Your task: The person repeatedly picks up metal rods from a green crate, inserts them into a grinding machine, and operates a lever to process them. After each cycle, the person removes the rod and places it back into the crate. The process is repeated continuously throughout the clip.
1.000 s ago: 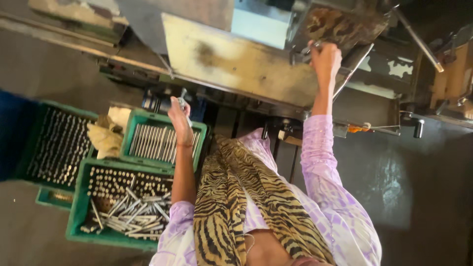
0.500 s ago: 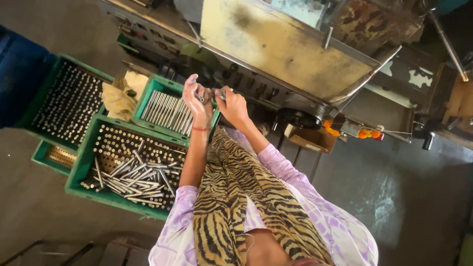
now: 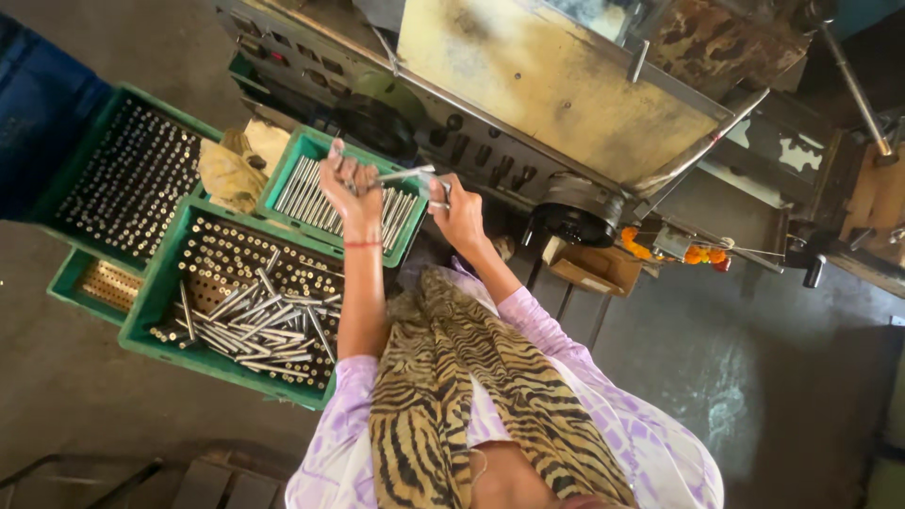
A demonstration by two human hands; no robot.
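Note:
My left hand (image 3: pixel 351 187) is closed around a thin metal rod (image 3: pixel 407 173) that sticks out to the right, above a green crate of neatly laid rods (image 3: pixel 304 148). My right hand (image 3: pixel 459 213) is close beside it, its fingers pinching a small metal piece (image 3: pixel 441 190) near the rod's free end. Both hands are raised in front of a large worn machine (image 3: pixel 556 85). A red thread circles my left wrist. A tiger-striped scarf hangs over my purple top.
A bigger green crate (image 3: pixel 160 283) with a holed tray and loose rods lies lower left. Another green crate (image 3: pixel 104 123) of upright pieces stands at the left, beside yellowish rags (image 3: pixel 226 170). A person's blue-clad leg (image 3: pixel 38 104) is at the far left. An orange flower garland (image 3: pixel 702 254) hangs on the machine.
One second ago my right hand was up on the machine; it has come down to meet my left hand at the rod. The view has shifted slightly.

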